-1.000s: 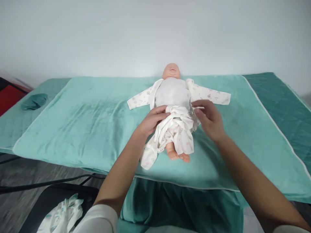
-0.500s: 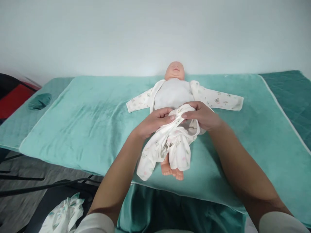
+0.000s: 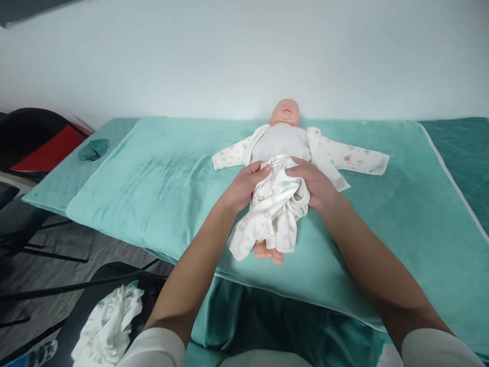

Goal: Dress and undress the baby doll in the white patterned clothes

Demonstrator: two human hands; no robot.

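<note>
A baby doll (image 3: 284, 112) lies on its back on a teal towel (image 3: 160, 178), head toward the wall. An open white printed top (image 3: 346, 157) is spread under it, sleeves out to both sides. White printed pants (image 3: 273, 214) are bunched over the doll's legs, with bare feet (image 3: 269, 252) showing below. My left hand (image 3: 244, 186) grips the pants' waistband at the doll's left hip side in view. My right hand (image 3: 313, 183) grips the waistband on the other side. Both hands are closed on the fabric.
The towel covers a padded table with a darker teal cover (image 3: 466, 153). A face hole (image 3: 93, 149) sits at the table's left end. A crumpled white garment (image 3: 109, 326) lies on a black surface at lower left. A red and black object (image 3: 42, 148) stands at far left.
My right hand came in from the doll's side and closed on the waistband. Both hands have drawn the pants up toward the doll's waist. The camera view shifted left.
</note>
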